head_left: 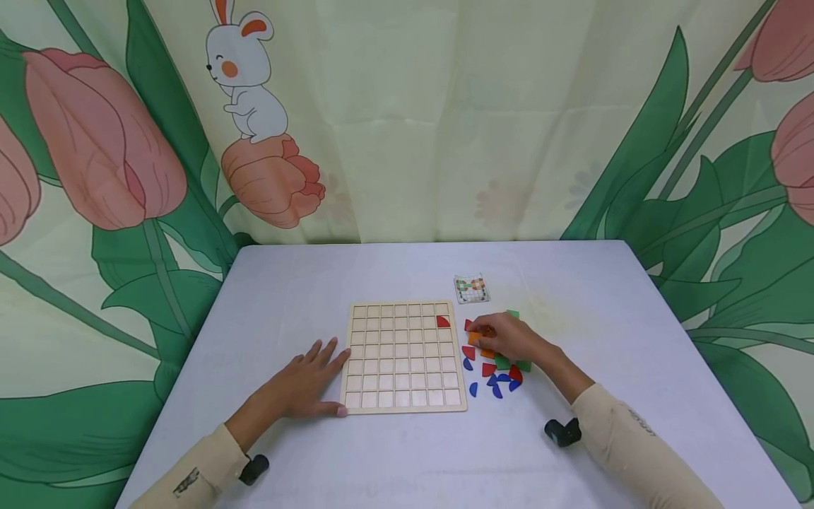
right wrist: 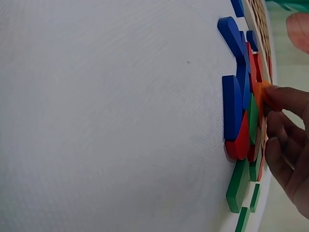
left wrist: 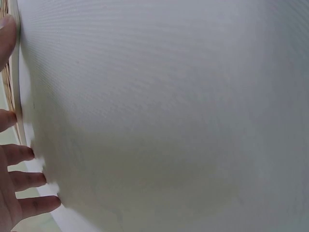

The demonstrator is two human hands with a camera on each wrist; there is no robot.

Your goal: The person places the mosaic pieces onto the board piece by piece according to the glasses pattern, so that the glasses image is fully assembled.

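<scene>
Right hand (head_left: 505, 336) seems to pinch an orange piece (head_left: 474, 338) right of centre, contact half-hidden; likely light, rigid, slick: grip opposite edges. Left hand (head_left: 305, 385) spread against board (head_left: 402, 363).

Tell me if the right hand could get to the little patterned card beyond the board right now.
Probably yes: the patterned card lies just past the right hand, with bare white cloth between them. That hand seems to pinch an orange piece, though, so that may need putting down first.
</scene>
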